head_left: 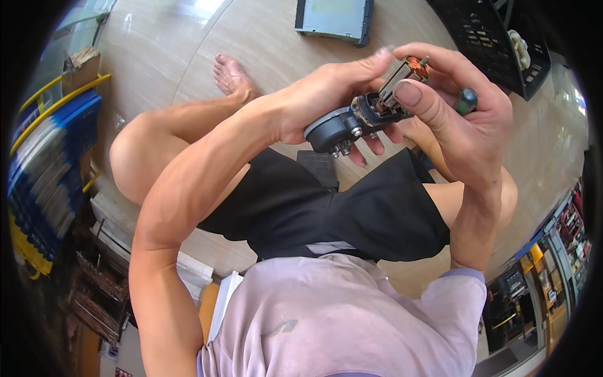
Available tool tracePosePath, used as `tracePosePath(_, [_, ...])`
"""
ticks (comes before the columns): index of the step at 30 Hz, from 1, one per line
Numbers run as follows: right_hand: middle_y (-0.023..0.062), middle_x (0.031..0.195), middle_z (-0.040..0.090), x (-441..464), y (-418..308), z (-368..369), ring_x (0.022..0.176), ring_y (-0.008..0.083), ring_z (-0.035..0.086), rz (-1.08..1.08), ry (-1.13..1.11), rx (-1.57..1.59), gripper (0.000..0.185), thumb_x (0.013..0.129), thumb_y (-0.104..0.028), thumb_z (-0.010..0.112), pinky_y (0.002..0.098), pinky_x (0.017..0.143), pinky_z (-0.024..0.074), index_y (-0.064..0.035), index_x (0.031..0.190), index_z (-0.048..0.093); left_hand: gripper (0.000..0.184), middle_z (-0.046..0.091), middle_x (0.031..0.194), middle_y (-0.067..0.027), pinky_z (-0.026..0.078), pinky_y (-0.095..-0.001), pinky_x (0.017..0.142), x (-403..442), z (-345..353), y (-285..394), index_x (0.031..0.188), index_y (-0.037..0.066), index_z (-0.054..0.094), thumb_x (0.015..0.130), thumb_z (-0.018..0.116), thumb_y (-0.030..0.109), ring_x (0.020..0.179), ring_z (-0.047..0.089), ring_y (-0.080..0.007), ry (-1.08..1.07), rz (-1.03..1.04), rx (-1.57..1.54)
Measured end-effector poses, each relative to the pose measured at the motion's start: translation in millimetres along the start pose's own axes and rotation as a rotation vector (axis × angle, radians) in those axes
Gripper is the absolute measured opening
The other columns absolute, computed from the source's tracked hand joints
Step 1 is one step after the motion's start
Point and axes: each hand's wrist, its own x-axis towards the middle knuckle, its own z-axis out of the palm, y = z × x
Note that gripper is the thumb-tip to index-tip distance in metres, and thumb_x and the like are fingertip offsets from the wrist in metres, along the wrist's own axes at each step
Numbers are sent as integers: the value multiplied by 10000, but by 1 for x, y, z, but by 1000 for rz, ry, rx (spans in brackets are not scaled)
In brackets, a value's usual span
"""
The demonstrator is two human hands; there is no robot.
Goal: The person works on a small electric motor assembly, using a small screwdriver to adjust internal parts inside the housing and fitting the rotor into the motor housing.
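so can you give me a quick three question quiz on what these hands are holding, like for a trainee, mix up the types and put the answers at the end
1. Multiple choice: What colour is the handle tucked against the right hand?
A) Red
B) Green
C) Yellow

2. True or false: The armature with the copper winding is hidden completely inside the black housing.

3. Fill in the blank: The black housing rests in the person's ____.

Key: 1. B; 2. False, it sticks up out of the opening; 3. left hand.
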Motion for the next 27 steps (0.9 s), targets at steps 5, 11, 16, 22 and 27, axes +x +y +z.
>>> tracePosePath(5, [22,930,701,-3,-4,-8,824,53,626,156,133,-11,354,904,-133,819,185,706,496,39,1183,684,745,682,1131,-77,566,-314,801,-10,-13,2,1328,41,627,945,602,679,950,659,-160,-23,229,275])
tracePosePath(11, [-1,863,666,-2,-2,-9,784,38,595,230,151,68,341,916,-175,817,176,686,479,34,1145,676,498,677,842,24,488,-231,639,-9,5,9,1253,38,702,840,884,249,751,591,-52,121,153,414])
tracePosePath(16, [-21,840,643,4,0,-17,738,28,546,273,80,117,353,950,-263,784,177,643,433,24,1133,688,409,731,905,-21,556,-243,738,-9,13,10,1155,1,722,823,888,174,816,665,-83,225,137,424])
tracePosePath(22, [-42,828,618,5,-5,-17,704,20,498,285,6,78,398,970,-353,752,176,605,378,8,1130,705,404,736,924,-8,534,-227,750,-7,15,5,1155,5,732,822,888,172,828,652,-65,264,201,429])
tracePosePath(27, [-43,821,617,3,-4,-18,693,11,487,252,-8,63,416,968,-375,747,177,585,356,2,1139,704,463,750,933,-29,542,-278,754,-9,16,3,1214,31,736,812,889,202,831,638,-80,314,260,517])
